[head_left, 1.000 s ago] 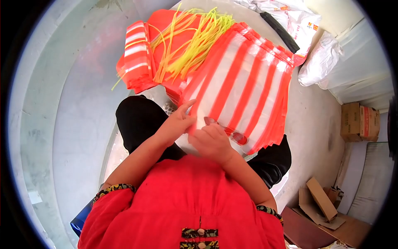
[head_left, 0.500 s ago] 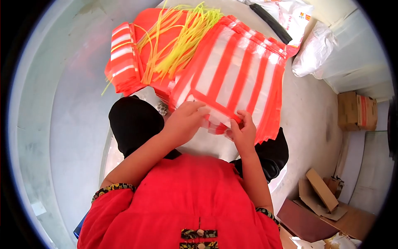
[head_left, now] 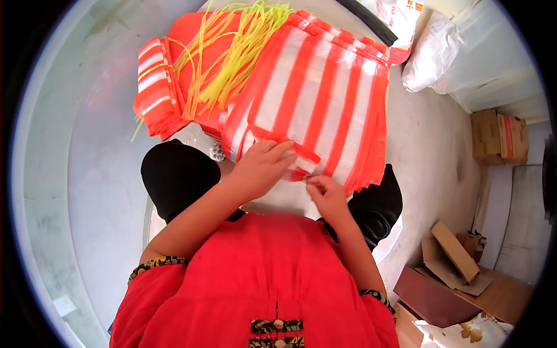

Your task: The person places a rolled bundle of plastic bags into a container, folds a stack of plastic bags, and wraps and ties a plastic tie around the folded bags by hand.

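Observation:
A stack of red-and-white striped plastic bags point(head_left: 313, 87) is spread out in front of my lap. The top bag has a small folded flap at its near edge. My left hand point(head_left: 261, 168) lies across that near edge, with its fingers stretched over the plastic; its thumb is hidden. My right hand point(head_left: 328, 194) is closed in a pinch at the near edge of the top bag, just right of the left fingertips. Left of the stack, yellow plastic strips point(head_left: 238, 58) lie in a loose bundle on red plastic. A rolled striped bundle point(head_left: 155, 87) is tied with a yellow strip.
A dark bar point(head_left: 368, 22) and white sacks point(head_left: 434, 52) are at the back right. Cardboard boxes point(head_left: 499, 138) stand by the right wall. Flattened cardboard point(head_left: 452, 261) lies on a brown surface at the lower right. My black-clad knees point(head_left: 180, 180) flank the work.
The right hand has moved slightly left and down toward the left hand, and its fingers have closed at the bag's edge. The whole view has shifted a little; the left hand stays on the plastic.

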A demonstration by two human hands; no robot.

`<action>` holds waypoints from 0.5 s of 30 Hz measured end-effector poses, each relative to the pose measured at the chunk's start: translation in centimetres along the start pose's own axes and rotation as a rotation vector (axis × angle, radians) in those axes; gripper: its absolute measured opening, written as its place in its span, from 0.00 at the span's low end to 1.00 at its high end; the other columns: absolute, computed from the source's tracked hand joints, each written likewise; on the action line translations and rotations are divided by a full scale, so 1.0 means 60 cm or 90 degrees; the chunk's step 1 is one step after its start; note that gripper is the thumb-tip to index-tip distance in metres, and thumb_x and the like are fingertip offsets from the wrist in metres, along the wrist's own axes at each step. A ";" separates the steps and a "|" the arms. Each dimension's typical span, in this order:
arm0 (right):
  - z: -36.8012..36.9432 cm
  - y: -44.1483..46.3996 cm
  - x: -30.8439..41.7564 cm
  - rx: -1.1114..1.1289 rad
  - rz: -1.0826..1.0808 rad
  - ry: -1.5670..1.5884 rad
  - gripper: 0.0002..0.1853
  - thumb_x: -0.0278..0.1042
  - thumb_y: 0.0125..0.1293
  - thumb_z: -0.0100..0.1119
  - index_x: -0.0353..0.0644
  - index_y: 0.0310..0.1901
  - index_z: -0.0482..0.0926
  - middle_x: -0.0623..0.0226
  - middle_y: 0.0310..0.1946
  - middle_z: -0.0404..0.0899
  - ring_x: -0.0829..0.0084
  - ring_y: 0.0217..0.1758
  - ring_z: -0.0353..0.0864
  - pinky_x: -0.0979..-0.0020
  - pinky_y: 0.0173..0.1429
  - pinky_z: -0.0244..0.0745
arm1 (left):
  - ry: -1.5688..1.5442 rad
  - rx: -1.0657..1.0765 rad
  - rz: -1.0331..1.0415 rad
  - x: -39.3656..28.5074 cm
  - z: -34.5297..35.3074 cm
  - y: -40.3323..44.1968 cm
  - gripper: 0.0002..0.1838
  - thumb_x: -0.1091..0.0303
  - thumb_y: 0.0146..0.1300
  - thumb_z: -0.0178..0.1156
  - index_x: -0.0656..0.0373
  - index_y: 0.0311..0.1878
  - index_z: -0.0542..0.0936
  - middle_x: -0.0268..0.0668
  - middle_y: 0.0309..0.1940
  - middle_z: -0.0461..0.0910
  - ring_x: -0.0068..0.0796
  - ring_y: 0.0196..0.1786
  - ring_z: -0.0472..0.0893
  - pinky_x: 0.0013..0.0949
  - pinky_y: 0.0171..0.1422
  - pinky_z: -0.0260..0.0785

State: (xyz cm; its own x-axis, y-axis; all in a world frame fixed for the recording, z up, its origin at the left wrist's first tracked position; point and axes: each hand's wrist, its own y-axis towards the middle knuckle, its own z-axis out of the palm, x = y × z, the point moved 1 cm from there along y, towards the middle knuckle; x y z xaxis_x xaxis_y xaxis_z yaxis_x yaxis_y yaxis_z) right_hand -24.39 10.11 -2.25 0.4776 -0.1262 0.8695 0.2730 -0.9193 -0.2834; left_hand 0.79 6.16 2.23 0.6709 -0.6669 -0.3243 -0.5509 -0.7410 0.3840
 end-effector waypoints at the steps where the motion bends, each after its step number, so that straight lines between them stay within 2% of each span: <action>1: 0.007 -0.009 -0.008 -0.010 -0.028 0.028 0.14 0.26 0.72 0.65 0.36 0.57 0.82 0.62 0.57 0.81 0.78 0.47 0.83 0.74 0.48 0.80 | 0.005 0.005 -0.003 -0.001 0.000 0.000 0.26 0.71 0.55 0.70 0.56 0.60 0.84 0.40 0.68 0.77 0.42 0.60 0.79 0.42 0.66 0.74; 3: 0.029 -0.021 -0.008 -0.029 -0.084 0.084 0.15 0.25 0.71 0.66 0.36 0.57 0.83 0.61 0.62 0.78 0.77 0.51 0.83 0.73 0.52 0.80 | 0.005 0.008 -0.011 -0.005 -0.002 -0.001 0.27 0.72 0.54 0.70 0.55 0.61 0.84 0.40 0.68 0.77 0.42 0.60 0.79 0.42 0.66 0.74; 4: 0.034 -0.025 -0.003 -0.019 -0.044 0.167 0.15 0.25 0.72 0.64 0.37 0.58 0.83 0.61 0.65 0.75 0.76 0.53 0.82 0.72 0.54 0.78 | 0.000 0.008 -0.015 -0.008 -0.005 -0.001 0.28 0.73 0.54 0.70 0.54 0.61 0.83 0.40 0.68 0.77 0.42 0.60 0.79 0.42 0.66 0.74; 7: 0.042 -0.027 0.015 -0.035 0.015 0.337 0.15 0.26 0.73 0.61 0.36 0.59 0.83 0.64 0.58 0.78 0.74 0.50 0.82 0.73 0.51 0.75 | 0.028 0.024 -0.012 -0.010 -0.005 -0.005 0.31 0.74 0.53 0.70 0.50 0.64 0.83 0.40 0.68 0.76 0.42 0.60 0.79 0.43 0.66 0.73; 10: 0.040 -0.025 0.010 0.001 0.024 0.367 0.17 0.28 0.76 0.58 0.36 0.64 0.81 0.67 0.47 0.80 0.75 0.46 0.79 0.73 0.49 0.73 | 0.062 0.036 -0.006 -0.014 -0.008 -0.002 0.34 0.74 0.53 0.70 0.44 0.67 0.82 0.40 0.67 0.77 0.42 0.60 0.79 0.44 0.66 0.73; 13: 0.030 -0.030 0.024 0.025 0.097 0.474 0.20 0.28 0.76 0.56 0.37 0.67 0.79 0.68 0.43 0.81 0.76 0.45 0.80 0.73 0.49 0.75 | 0.086 0.030 -0.019 -0.022 -0.005 0.001 0.34 0.74 0.54 0.70 0.39 0.67 0.83 0.39 0.66 0.77 0.42 0.61 0.78 0.44 0.66 0.73; 15: 0.023 -0.035 0.040 0.041 0.067 0.502 0.21 0.30 0.79 0.54 0.38 0.70 0.77 0.69 0.40 0.81 0.77 0.42 0.78 0.73 0.49 0.74 | 0.090 0.023 -0.035 -0.026 -0.001 0.005 0.33 0.73 0.55 0.70 0.38 0.66 0.83 0.39 0.66 0.77 0.43 0.62 0.78 0.45 0.66 0.73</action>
State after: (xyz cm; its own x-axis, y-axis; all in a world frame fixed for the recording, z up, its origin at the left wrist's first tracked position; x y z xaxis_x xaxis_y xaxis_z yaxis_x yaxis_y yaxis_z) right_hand -22.68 12.26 -0.11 -0.2210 -0.4592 0.8604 0.3191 -0.8677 -0.3812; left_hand -0.41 7.02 2.89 0.7620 -0.6099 -0.2177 -0.5280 -0.7798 0.3365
